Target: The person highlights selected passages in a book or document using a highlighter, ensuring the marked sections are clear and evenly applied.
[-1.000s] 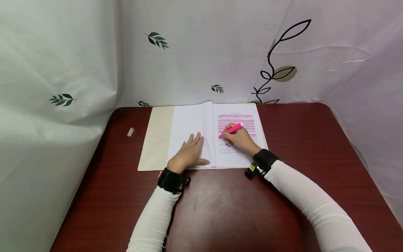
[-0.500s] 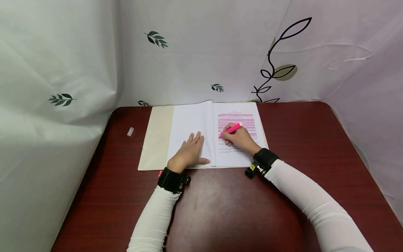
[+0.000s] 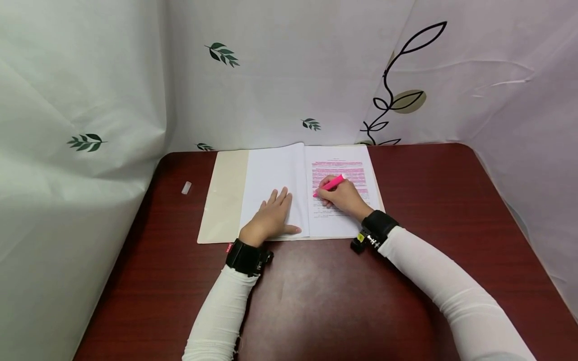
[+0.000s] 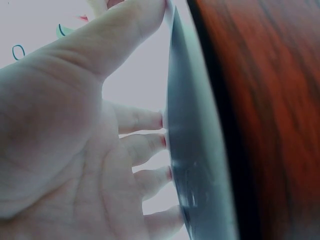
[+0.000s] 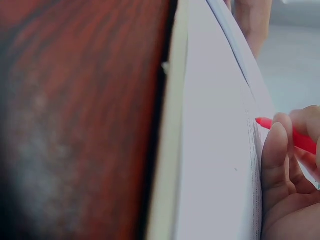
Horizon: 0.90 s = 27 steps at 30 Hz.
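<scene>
A pink highlighter (image 3: 334,182) is pinched in my right hand (image 3: 345,198), its tip low at the left margin of the printed page (image 3: 338,228). Pink marks cover the upper lines of text; the lines below are plain. In the right wrist view the highlighter (image 5: 302,141) shows its bare tip close over the paper. My left hand (image 3: 269,218) rests with fingers spread on the blank left-hand page (image 3: 271,170). Its fingertips meet the paper in the left wrist view. Both pages lie in an opened cream folder (image 3: 223,200).
A small white piece (image 3: 186,188), its kind unclear, lies left of the folder on the dark red table (image 3: 334,301). A red tag (image 3: 229,247) sticks out at the folder's lower edge. Pale leaf-patterned cloth (image 3: 271,75) hangs behind the table's far edge.
Both hands stay nearly in place, the highlighter tip still by the left margin. The whole head view has shifted up slightly.
</scene>
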Motion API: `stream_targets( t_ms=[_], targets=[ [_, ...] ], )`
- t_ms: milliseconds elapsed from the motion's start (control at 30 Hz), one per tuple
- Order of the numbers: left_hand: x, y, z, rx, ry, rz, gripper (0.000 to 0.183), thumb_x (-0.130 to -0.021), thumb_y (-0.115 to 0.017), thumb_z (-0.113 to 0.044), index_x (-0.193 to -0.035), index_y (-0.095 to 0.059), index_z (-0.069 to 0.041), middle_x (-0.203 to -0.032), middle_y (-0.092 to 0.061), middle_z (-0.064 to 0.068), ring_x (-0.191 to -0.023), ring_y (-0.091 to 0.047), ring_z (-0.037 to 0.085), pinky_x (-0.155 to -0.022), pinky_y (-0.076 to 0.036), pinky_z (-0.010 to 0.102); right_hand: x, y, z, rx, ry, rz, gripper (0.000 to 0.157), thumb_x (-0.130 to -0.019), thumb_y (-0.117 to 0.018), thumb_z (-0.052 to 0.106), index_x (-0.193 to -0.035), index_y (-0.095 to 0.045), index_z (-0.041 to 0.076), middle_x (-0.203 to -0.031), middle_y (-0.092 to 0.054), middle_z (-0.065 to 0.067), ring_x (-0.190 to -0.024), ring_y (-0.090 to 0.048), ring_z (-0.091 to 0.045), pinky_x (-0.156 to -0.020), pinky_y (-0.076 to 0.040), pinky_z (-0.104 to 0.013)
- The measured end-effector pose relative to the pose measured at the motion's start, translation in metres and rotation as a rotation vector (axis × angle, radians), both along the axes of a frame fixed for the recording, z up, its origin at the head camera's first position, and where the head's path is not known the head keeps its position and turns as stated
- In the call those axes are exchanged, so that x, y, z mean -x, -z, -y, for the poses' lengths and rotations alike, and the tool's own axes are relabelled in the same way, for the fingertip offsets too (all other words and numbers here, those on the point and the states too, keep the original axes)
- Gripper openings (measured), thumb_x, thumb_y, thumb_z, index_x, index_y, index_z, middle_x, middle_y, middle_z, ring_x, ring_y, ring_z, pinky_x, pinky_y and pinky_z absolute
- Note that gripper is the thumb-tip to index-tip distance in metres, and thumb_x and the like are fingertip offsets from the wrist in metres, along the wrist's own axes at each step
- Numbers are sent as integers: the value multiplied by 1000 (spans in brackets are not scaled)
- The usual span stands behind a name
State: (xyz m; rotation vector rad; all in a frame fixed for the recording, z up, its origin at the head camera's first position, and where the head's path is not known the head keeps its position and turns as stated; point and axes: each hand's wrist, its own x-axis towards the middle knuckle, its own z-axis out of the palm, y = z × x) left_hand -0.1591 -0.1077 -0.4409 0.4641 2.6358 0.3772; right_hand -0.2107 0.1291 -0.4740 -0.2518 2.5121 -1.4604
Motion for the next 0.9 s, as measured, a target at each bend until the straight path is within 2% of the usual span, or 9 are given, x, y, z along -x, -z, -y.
stream_targets(
  t_ms=[267, 433, 900],
  targets=[
    [1, 1, 0, -1, -3, -1, 109, -88, -79, -50, -165, -18, -4, -174, -8, 15, -161, -5, 38, -126, -18, 63, -1, -3, 1, -35, -3, -10, 17, -95, -75, 24, -99, -66, 10, -74, -68, -6, -62, -65, -15, -58, -54, -22],
    [0, -1, 0, 4, -1, 2, 109, -88, -78, -52, -165, -17, -6, -174, -7, 14, -161, -4, 37, -126, -17, 62, -2, -5, 0, -70, -6, -18, 17, -95, -75, 25, -100, -66, 12, -69, -64, -4, -58, -60, -15, -55, -49, -22],
    [0, -3, 1, 1, 3, 0, 108, -88, -78, -52, -165, -18, -6, -174, -8, 13, -161, -5, 37, -125, -19, 62, -2, -4, -2, -62, -8, -12, 16, -94, -75, 24, -99, -65, 12, -65, -63, -3, -55, -58, -14, -53, -47, -23]
  ],
)
